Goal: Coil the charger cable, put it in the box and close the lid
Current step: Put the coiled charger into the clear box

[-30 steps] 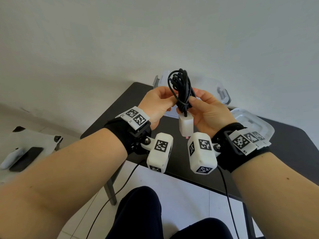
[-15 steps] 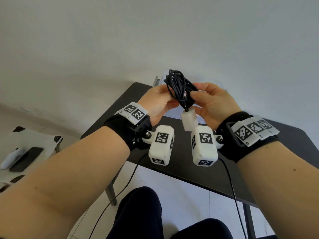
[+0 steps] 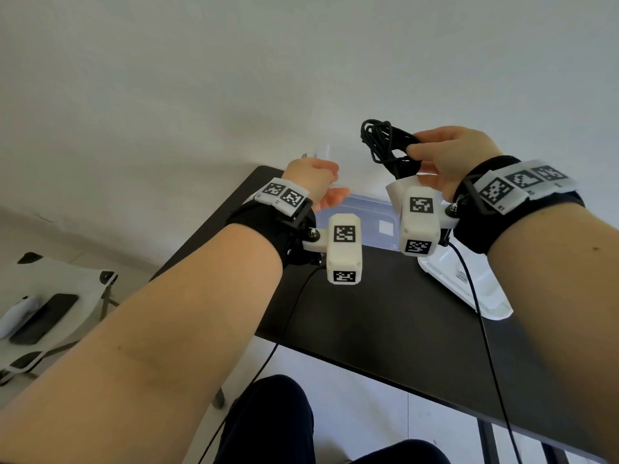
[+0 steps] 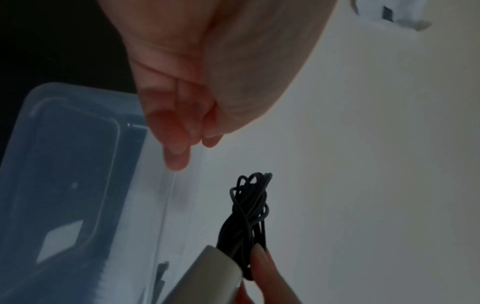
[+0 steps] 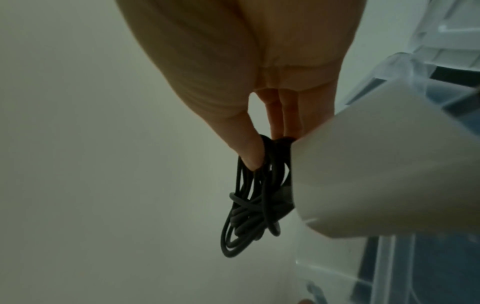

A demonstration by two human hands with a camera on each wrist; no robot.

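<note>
My right hand pinches the coiled black charger cable between thumb and fingers, raised above the table. The white adapter hangs below the bundle, partly hidden behind my wrist camera. In the right wrist view the thumb presses on the cable, with the adapter close to the lens. The clear plastic box stands open under both hands. My left hand hovers over the box's left end with fingers loosely curled and holding nothing. The box and cable show there too.
The box lid lies on the dark table to the right of the box. A low seat carrying a dark phone stands on the floor at far left. Thin camera cords hang from both wrists over the table's near edge.
My left hand has let go of the cable and moved left over the box end. The right hand alone has carried the bundle up and to the right.
</note>
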